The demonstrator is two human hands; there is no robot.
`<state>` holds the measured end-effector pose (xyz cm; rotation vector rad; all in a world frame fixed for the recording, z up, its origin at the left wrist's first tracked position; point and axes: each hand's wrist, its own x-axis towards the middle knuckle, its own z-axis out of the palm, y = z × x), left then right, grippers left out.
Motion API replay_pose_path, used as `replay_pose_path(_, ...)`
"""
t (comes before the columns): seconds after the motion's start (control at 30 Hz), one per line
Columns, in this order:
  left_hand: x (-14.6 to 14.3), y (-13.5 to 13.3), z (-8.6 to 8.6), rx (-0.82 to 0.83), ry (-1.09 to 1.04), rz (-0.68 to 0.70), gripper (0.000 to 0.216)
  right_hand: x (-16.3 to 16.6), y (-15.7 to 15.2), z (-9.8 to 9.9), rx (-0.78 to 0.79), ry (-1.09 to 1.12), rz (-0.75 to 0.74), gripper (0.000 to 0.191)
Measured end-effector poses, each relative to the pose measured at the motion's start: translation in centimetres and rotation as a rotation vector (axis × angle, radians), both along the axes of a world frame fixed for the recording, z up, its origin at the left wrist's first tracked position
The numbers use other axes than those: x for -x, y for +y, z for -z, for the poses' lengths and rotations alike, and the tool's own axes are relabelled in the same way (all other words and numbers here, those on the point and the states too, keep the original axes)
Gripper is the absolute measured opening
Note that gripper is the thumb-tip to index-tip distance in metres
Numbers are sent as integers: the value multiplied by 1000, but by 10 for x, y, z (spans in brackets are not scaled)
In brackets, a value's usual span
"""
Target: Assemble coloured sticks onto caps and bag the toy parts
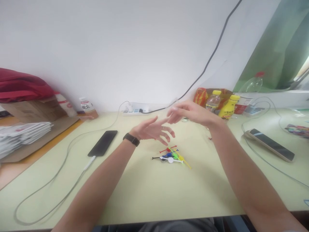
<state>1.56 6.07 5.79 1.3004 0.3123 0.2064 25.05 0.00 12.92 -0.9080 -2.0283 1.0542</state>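
My left hand [154, 129] is raised over the table with its fingers spread and a black band on the wrist. Bent down from the wrist, my right hand [184, 112] has its fingers curled together at the left index fingertip; whether anything small is between them is hidden. Below the hands, several plastic spinner arrows lie in an overlapping cluster. Among them are a white arrow [171, 160], a red arrow [168, 150], a yellow arrow [184, 161], a black arrow [156, 158], and blue and green ones. Neither hand touches this cluster.
On the left lies a black phone [103, 143] with a white cable. Another phone [271, 145] is at the right. Behind are a power strip [135, 109], a drink bottle [88, 108] and a yellow bottle [228, 108]. White packets [31, 132] are stacked far left.
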Motion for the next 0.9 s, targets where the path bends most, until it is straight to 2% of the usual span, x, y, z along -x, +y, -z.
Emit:
replay_pose_path(0.17, -5, -4, -3, -95, 106, 77, 82, -9, 5, 3, 138, -153, -297, 52)
replay_pose_path(0.37, -9, 4, 7, -231, -12, 219, 74, -12, 13, 11, 217, -216, -388, 58)
replay_pose_path(0.6, 1, 15, 8, -236, 25, 216, 64, -10, 13, 7, 98, -316, -486, 54)
replay_pose_path(0.7, 13, 21, 8, -269, 77, 175, 66, -14, 11, 3, 50, -319, -374, 47)
replay_pose_path(0.8, 31, 31, 13, -253, 103, 109, 69, -23, 13, 3, -26, -304, -97, 40)
replay_pose_path(0.9, 48, 43, 22, -191, 38, 26, 71, -25, 22, 11, -111, -454, 116, 31)
